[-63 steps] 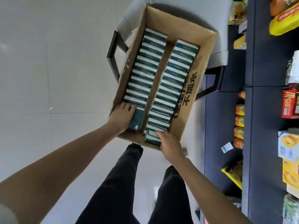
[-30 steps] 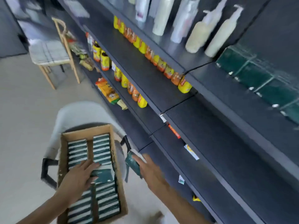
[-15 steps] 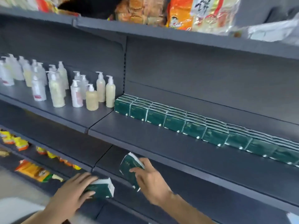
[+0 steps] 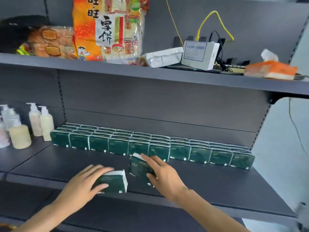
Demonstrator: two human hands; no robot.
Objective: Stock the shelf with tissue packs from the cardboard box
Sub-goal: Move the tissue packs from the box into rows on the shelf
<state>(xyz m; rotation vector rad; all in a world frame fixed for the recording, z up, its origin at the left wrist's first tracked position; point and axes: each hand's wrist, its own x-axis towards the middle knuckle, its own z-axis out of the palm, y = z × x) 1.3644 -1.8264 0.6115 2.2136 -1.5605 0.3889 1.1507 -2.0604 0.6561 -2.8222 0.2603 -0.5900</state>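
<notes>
My left hand (image 4: 83, 185) grips a dark green tissue pack (image 4: 114, 182) over the front edge of the dark grey shelf (image 4: 217, 185). My right hand (image 4: 163, 173) holds a second green tissue pack (image 4: 138, 165), tilted, just above the shelf board. Behind both hands, rows of the same green packs (image 4: 150, 145) stand along the back of the shelf, from its left end to its right end. The cardboard box is out of view.
Pump bottles (image 4: 40, 123) stand on the neighbouring shelf section at the left. The shelf above carries snack bags (image 4: 108, 29), a white device (image 4: 199, 54) with yellow cables and an orange tissue pack (image 4: 270, 70). A strip of bare shelf board lies in front of the stocked rows.
Both hands have risen from below the shelf edge to the shelf board, each carrying its pack. The view has tilted up and nearer to the shelf.
</notes>
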